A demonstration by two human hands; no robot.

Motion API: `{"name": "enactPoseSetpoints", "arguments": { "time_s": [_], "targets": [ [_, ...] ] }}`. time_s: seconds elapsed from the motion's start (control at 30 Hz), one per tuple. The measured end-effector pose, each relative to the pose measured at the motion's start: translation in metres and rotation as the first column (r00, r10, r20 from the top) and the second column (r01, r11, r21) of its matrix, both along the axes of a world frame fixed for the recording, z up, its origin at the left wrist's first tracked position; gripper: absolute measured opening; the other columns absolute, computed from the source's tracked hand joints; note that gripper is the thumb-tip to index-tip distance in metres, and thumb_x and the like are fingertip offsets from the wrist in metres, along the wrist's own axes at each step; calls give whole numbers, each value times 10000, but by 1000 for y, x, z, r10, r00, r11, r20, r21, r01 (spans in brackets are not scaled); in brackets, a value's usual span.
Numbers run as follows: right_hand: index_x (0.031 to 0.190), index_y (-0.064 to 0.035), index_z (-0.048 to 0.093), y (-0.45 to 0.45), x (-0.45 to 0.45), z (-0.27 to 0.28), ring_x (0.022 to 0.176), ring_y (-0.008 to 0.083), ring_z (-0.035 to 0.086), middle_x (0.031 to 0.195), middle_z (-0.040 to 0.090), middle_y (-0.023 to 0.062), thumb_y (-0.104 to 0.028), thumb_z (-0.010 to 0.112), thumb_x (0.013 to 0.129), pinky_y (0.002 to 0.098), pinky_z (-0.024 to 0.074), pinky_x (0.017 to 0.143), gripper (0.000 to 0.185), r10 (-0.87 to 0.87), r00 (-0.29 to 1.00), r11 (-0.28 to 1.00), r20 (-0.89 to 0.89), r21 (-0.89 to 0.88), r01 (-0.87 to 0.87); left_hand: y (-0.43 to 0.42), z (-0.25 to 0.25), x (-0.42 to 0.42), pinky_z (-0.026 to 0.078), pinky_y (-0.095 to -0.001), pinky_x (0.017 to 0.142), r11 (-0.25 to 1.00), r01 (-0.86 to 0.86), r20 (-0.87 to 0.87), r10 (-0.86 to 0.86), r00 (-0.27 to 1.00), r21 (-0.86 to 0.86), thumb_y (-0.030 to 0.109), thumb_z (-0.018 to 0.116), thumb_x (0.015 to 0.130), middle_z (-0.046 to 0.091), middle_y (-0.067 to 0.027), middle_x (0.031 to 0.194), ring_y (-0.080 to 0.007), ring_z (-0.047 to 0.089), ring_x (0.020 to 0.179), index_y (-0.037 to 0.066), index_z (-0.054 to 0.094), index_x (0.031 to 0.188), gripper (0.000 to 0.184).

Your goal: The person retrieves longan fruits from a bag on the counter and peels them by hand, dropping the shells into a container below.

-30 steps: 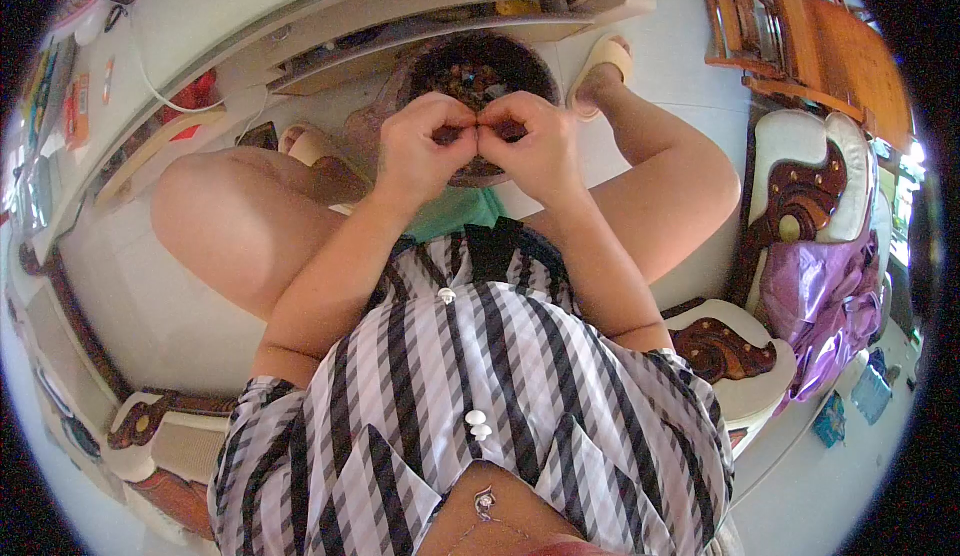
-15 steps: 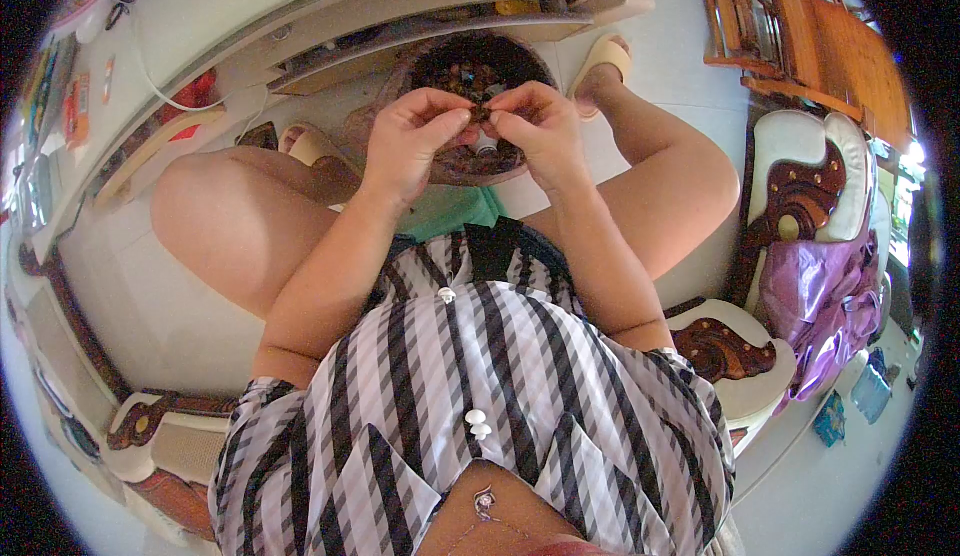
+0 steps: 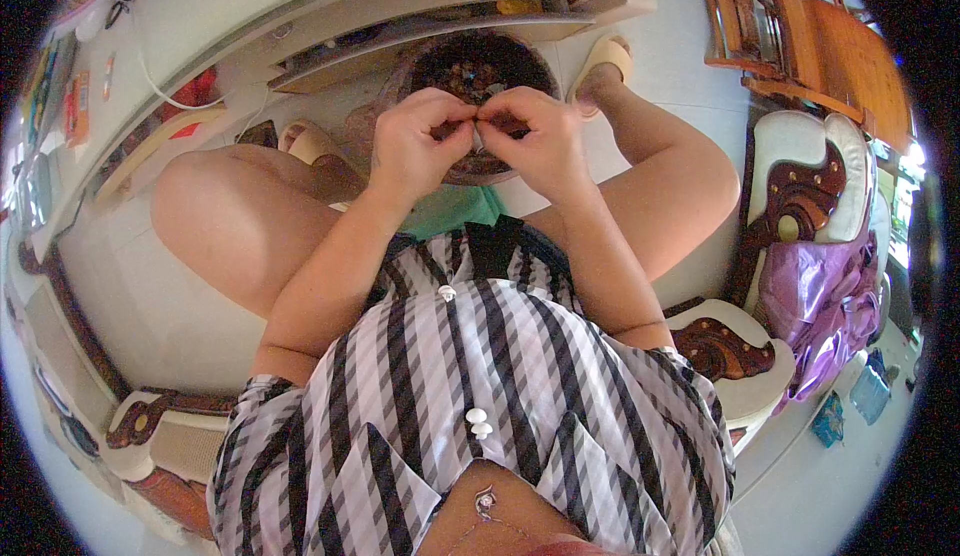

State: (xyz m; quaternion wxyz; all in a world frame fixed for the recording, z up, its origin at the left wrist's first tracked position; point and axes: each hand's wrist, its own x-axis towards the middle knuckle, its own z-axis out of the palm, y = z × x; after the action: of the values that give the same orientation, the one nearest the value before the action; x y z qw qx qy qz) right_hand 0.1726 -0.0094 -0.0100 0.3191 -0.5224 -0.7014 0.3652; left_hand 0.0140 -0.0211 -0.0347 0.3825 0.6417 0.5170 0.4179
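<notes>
My left hand [image 3: 420,138] and my right hand [image 3: 540,136] meet fingertip to fingertip in front of me. Both are closed in a pinch, thumbs against forefingers. Whatever lies between the fingertips is too small and covered to name. Below them stands a dark round bin [image 3: 470,51], partly hidden by my hands. Small brown bits [image 3: 468,84] and some pale scraps lie inside it. Between my knees, a green plastic piece [image 3: 455,211] shows under the bin's near side.
A pale cabinet with an open drawer [image 3: 430,31] runs behind the bin. A wooden chair [image 3: 850,66] stands at the upper right. Purple fabric [image 3: 820,296] hangs over a carved, cushioned seat [image 3: 800,176]. A red bag [image 3: 195,91] and a dark phone-like object [image 3: 258,136] are at the left.
My fingertips have come together and my wrists have turned slightly inward. The small dark piece seen between them before is now covered by the fingers.
</notes>
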Motion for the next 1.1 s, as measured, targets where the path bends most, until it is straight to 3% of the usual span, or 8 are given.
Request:
{"name": "enactPoseSetpoints", "arguments": {
  "time_s": [0.07,0.23,0.33,0.47,0.53,0.73,0.83,1.1],
  "targets": [
    [746,-26,612,-1,1,-6,683,243,600,740,604,111,-92,639,622,306,480,626,142,24,999,996,41,85,-28,0,-1,-1,469,-265,606,999,3,9,-2,1000,-46,53,634,655,608,-78,763,-164,597,685,9,626,779,132],
    [731,-20,604,-4,0,-8,655,139,584,707,608,75,-62,630,633,251,461,602,110,-98,981,978,-167,-196,65,0,7,-4,475,-264,601,945,20,99,14,995,-327,30,610,672,615,-70,766,-141,594,653,-6,621,775,110],
    [737,-20,603,-4,1,-10,672,89,564,716,612,50,-34,624,642,232,454,608,97,-179,929,945,-323,-320,70,-2,-5,-2,483,-252,611,837,112,520,223,824,-536,25,602,714,612,-77,781,-139,590,647,-19,607,821,116],
    [749,-22,604,-5,0,-16,676,83,563,747,617,39,-21,631,644,229,458,626,108,-237,858,947,-455,-303,101,-2,0,0,487,-246,632,751,250,713,387,584,-611,21,606,745,608,-87,793,-144,591,679,-20,589,877,140],
    [767,-11,577,-6,0,-14,740,97,553,838,588,60,3,610,678,223,450,680,96,-197,911,964,-362,-243,112,1,7,1,484,-244,644,719,293,733,426,531,-630,23,616,746,609,-83,795,-144,588,691,-11,590,887,148],
    [784,-29,607,-5,-3,-6,697,119,581,784,607,61,-46,640,659,240,468,631,130,-141,961,987,-240,-115,116,-1,-3,1,467,-256,706,823,180,624,246,742,-538,12,631,717,606,-65,839,-144,574,768,19,595,912,199],
    [784,-36,631,0,3,-3,653,128,589,737,618,71,-98,656,641,258,474,600,157,-62,985,995,-161,-83,49,1,1,-5,455,-244,695,967,90,253,-29,967,-236,27,645,702,605,-40,819,-131,568,756,14,617,856,157],
    [789,-20,633,3,11,11,609,103,559,684,611,66,-112,642,648,246,457,573,169,4,995,958,-104,-286,-34,1,11,-8,433,-229,670,913,185,278,-84,957,-363,47,660,677,616,-50,763,-116,564,718,6,638,792,124]
  ]
}}
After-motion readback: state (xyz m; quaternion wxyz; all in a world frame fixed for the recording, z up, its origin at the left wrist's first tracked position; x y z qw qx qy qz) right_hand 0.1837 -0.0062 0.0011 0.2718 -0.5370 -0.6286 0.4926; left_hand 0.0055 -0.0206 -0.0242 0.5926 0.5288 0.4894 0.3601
